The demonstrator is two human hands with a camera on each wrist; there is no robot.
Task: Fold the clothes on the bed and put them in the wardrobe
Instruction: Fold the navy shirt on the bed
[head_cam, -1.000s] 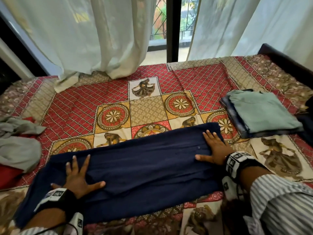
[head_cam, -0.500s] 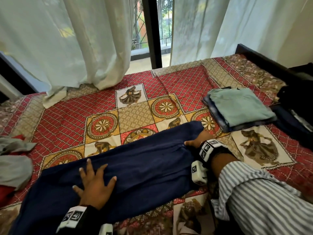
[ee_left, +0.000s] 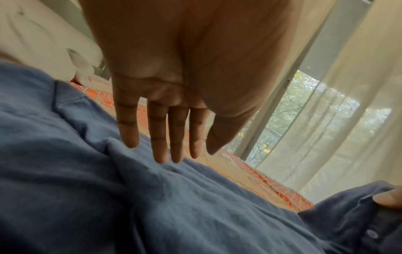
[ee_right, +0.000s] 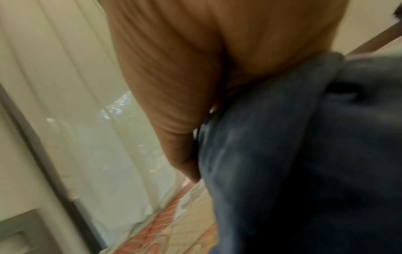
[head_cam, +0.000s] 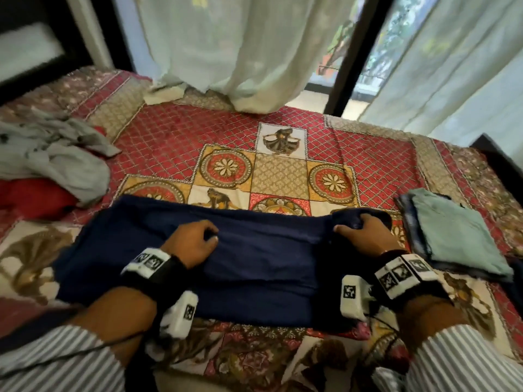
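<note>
Both hands are laid on a navy garment (head_cam: 263, 261) that is spread across the near part of the bed: the left hand (head_cam: 192, 244) is rested on its middle, and while its fingers look bent downward in the head view, they are shown straight and relaxed over the cloth in the left wrist view, with nothing gripped; the right hand (head_cam: 365, 233) is clenched round the bunched right end of the garment, the fabric being gathered under the curled fingers, and a thumb is seen pressed on the dark folds in the right wrist view, which is blurred. A red bedspread (head_cam: 175, 142) with a diamond lattice and a centre of floral medallions and figure panels is seen beneath the garment. A folded pile topped by a pale green piece (head_cam: 455, 236) is placed just to the right of the right hand, apart from the navy cloth. A crumpled grey garment (head_cam: 53, 162) is heaped over something red (head_cam: 31, 196) at the far left of the bed. Pale sheer curtains (head_cam: 240, 52) are hung behind the bed, parted at a dark window frame (head_cam: 351, 58) through which greenery is glimpsed. Striped sleeves (head_cam: 56, 360) and marked wristbands are worn on both arms
</note>
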